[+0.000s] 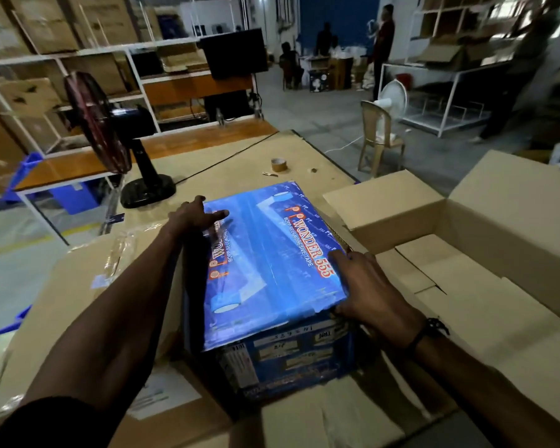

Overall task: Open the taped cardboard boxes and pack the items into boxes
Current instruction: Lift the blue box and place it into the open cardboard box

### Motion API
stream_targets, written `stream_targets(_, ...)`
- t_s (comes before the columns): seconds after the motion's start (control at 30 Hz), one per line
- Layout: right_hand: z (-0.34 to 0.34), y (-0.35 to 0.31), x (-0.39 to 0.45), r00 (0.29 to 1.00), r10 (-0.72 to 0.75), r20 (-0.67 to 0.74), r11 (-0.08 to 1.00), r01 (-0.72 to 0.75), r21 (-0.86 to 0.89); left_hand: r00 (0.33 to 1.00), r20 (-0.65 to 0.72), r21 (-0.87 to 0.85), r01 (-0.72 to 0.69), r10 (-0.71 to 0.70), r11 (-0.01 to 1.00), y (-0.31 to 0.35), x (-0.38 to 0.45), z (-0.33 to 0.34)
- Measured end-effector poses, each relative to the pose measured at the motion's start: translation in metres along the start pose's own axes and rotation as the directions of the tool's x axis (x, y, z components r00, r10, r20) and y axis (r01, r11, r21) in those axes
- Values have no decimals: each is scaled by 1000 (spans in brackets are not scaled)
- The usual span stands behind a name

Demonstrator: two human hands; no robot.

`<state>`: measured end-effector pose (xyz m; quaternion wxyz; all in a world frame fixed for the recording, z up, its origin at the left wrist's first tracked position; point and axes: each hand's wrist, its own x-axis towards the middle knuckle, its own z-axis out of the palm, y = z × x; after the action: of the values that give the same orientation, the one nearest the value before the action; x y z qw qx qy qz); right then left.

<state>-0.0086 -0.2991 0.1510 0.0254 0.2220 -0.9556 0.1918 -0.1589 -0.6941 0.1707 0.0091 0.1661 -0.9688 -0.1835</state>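
Head cam is looking down at a blue printed box [265,263] marked WONDER 555 BOPP self-adhesive tape, sitting w/ its lower part inside an open cardboard carton [88,305] at the near edge of the table [240,156]. Left hand [193,215] is lying on the box's far-left top corner, fingers stretched fairly flat over the top, thumb side wrapping the edge. Right hand [366,292] is clasping the near-right corner, fingers curling over the top and down the side. A second, empty brown carton [466,253] is standing w/ flaps up just to the right, touching the blue box's side. Beyond the box, a tape roll [279,164] is lying on the table, well apart from it. A black desk fan [110,130] is standing at the table's left side. Shelving w/ cardboard boxes, a plastic chair [380,137] and a few people are showing in the background, blurry
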Motion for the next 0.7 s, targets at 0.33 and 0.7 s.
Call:
stream_targets(0.33,7,0,15,999,50,5,998,-50,-29,999,24,17,22,-22,1000,-11,24,-5)
stream_targets(0.7,3,-1,20,953,-18,-301,983,71,166,998,-59,-54,31,-34,998,-6,25,-20)
